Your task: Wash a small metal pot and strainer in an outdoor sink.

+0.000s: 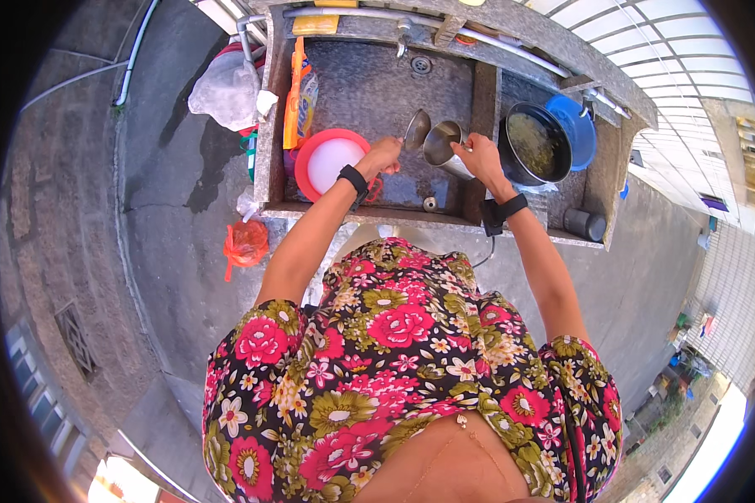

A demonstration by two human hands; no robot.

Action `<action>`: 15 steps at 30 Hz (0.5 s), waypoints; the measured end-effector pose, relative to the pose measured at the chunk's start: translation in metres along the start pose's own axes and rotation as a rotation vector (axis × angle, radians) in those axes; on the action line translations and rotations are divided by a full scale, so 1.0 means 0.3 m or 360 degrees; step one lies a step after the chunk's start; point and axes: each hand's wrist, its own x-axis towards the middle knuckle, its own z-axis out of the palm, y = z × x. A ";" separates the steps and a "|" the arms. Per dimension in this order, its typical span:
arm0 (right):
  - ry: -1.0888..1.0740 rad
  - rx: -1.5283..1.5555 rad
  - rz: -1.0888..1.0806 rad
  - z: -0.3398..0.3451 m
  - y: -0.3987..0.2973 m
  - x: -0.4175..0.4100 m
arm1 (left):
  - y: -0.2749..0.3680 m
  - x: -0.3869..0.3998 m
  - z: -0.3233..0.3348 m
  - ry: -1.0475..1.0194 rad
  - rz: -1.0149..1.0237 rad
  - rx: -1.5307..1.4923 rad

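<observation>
Over the left basin of a stone sink (371, 88), my left hand (384, 157) is closed around the handle of a metal ladle (418, 127). The ladle's bowl points away from me, just left of a steel cup (441, 139). My right hand (480, 162) grips that cup by its right side near the rim, and the cup tilts with its mouth towards the ladle. Below my left forearm sits a pink plastic basin (303, 165) with a white surface inside; I cannot tell whether it is foam or liquid.
An orange detergent bag (294, 100) leans on the sink's left wall. Right of the divider (486, 94) stand a dark pot (509, 157) with greenish contents and a blue basin (582, 138). A grey container (584, 224) lies near the front edge. Taps (402, 41) project at the back.
</observation>
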 end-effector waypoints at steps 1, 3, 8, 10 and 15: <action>0.0031 -0.0026 -0.0023 -0.003 -0.015 -0.002 | -0.007 0.004 0.007 -0.0005 -0.0001 0.0000; 0.0064 -0.0052 -0.0039 -0.011 -0.031 -0.004 | -0.011 0.007 0.020 0.0102 0.0124 0.0214; 0.0096 -0.0108 0.0052 -0.030 -0.018 -0.005 | -0.031 0.023 0.050 0.0521 0.0264 0.0772; 0.0096 -0.0121 0.0050 -0.043 -0.006 -0.008 | -0.054 0.029 0.046 0.0678 0.0401 0.0892; 0.0047 -0.0145 0.0024 -0.052 -0.021 -0.007 | -0.081 0.029 0.035 0.0143 0.0355 0.0022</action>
